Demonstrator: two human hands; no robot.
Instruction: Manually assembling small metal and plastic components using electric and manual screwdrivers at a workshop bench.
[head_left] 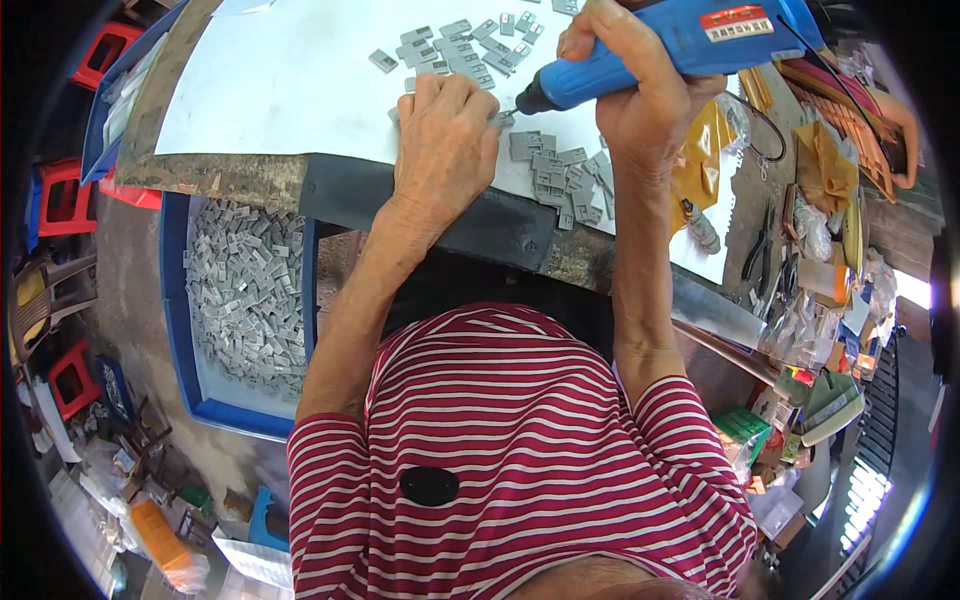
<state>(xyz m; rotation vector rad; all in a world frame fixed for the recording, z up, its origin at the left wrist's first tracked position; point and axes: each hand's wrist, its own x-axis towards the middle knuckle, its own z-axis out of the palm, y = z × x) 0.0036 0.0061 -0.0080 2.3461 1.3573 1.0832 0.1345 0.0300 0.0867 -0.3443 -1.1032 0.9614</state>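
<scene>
My right hand (645,95) is wrapped round a blue electric screwdriver (625,65), which is held nearly level with its dark nose pointing left. The tip of its bit meets a small grey plastic piece (503,120) on the white sheet (270,100). Beside that tip, my left hand (447,150) is closed, its fingers curled and pressing the piece down at its edge; the fingertips are partly hidden. Beyond my left hand lie several flat grey pieces (460,50) with small dark marks. A second heap of grey pieces (555,175) lies between my wrists, near the table edge.
Below the table edge on the left, a blue tray (240,418) holds a mass of grey pieces (245,280). Black-handled pliers (762,245), a yellow plastic bag (705,150) and bagged clutter lie on the right. Red stools (75,195) stand on the floor at far left.
</scene>
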